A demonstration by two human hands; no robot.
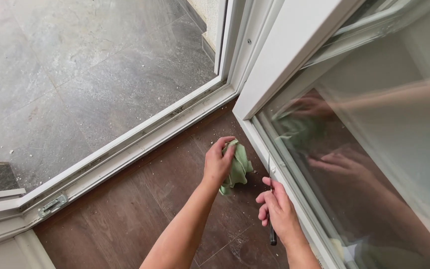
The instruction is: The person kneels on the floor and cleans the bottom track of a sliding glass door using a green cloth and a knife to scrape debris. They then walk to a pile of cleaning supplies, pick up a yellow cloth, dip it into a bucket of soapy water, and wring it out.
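Observation:
My left hand point(218, 162) is closed around a crumpled light green cloth point(238, 168), held above the brown wood floor near the bottom corner of an open white-framed glass door point(294, 45). My right hand point(277, 211) grips a thin tool with a dark handle point(272, 234); its slim metal tip point(269, 169) points up along the door's lower frame. Both hands and the cloth are mirrored in the door's glass pane point(374, 149).
A white door threshold track point(125, 144) runs diagonally, with a metal fitting point(52, 205) at its left. Beyond it lies grey stone tile flooring point(75, 65). Crumbs and debris speckle the brown floor point(125, 219) and the tiles.

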